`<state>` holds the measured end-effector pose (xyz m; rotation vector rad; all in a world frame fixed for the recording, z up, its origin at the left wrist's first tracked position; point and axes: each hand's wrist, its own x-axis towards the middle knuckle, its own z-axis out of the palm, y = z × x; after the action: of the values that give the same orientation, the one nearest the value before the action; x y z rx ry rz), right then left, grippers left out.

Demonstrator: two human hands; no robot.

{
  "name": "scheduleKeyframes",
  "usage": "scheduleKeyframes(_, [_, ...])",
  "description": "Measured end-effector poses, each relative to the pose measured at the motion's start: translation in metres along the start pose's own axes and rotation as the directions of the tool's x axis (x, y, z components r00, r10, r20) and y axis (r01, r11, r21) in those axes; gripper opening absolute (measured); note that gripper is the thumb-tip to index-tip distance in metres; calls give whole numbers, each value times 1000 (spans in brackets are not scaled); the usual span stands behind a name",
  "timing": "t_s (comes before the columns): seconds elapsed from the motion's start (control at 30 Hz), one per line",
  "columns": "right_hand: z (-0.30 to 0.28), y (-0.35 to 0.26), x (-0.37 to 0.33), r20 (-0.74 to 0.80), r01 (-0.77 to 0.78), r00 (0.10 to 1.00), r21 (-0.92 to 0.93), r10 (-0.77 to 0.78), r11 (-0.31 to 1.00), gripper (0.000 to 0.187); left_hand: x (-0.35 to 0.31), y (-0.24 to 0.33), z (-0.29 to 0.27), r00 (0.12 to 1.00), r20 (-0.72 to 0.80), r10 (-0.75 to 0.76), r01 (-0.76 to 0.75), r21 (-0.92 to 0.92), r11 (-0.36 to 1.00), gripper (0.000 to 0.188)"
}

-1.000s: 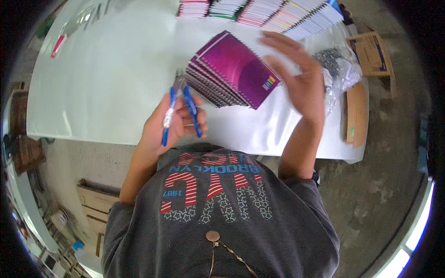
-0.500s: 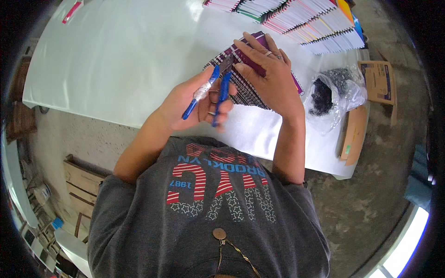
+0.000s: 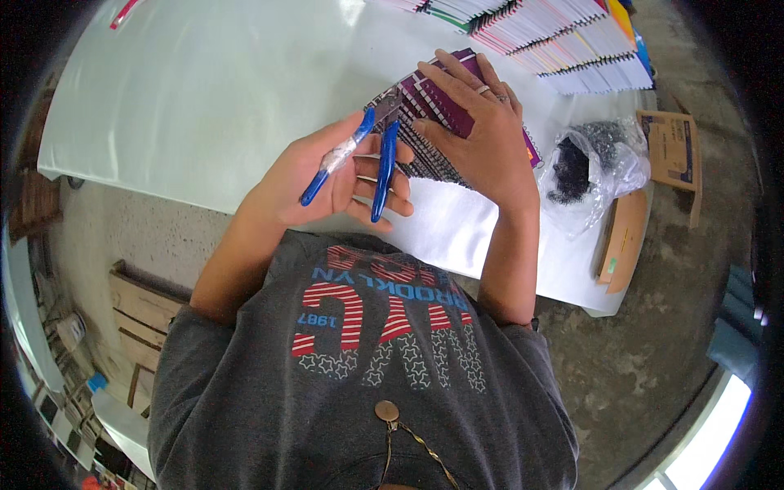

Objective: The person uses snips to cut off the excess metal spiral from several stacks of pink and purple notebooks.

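Blue-handled wire cutters (image 3: 387, 167) lie in my left hand (image 3: 306, 180), one handle wrapped in silvery tape against the palm, the other against my fingers. Their handles are spread apart. The metal jaws are over the left part of a stack of purple notebooks (image 3: 446, 111) with black wire binding along their edges; whether the jaws touch the wire I cannot tell. My right hand (image 3: 492, 139), with a ring on one finger, lies flat across the stack, fingers stretched over the covers and thumb near the bindings.
The stack lies on a white table (image 3: 204, 106). Many wire-bound books (image 3: 572, 49) stand in rows at the far right. Right of my hand sit a clear plastic bag (image 3: 600, 163) of black bits, a piece of brown cardboard (image 3: 622, 241) and a cardboard box (image 3: 671, 147).
My left hand has shifted a little to the left, and the cutters' handles have spread wider. My right hand stays on the notebooks.
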<state>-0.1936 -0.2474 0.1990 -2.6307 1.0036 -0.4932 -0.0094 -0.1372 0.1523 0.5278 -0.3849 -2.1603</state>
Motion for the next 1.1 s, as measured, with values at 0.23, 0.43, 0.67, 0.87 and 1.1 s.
scheduleKeyframes(0.23, [0,-5,-1,-1,-1,1000,-41,1,999,56,-1,-1,11,923,-352,155,104,616,781,56])
scheduleKeyframes(0.43, [-1,-8,-1,33,-6,999,-96,9,995,64,0,-9,-1,942,-284,182,-26,477,879,55])
scheduleKeyframes(0.67, [0,-7,1,33,15,999,-96,-12,995,63,-3,-11,-10,963,-251,100,-9,340,940,53])
scheduleKeyframes(0.87, [-3,-12,2,65,-14,998,-136,23,991,69,2,-16,-11,887,-291,359,-7,768,640,49])
scheduleKeyframes(1.1, [-2,-8,4,73,21,997,-97,-14,995,73,2,-26,-21,968,-139,209,-131,430,893,53])
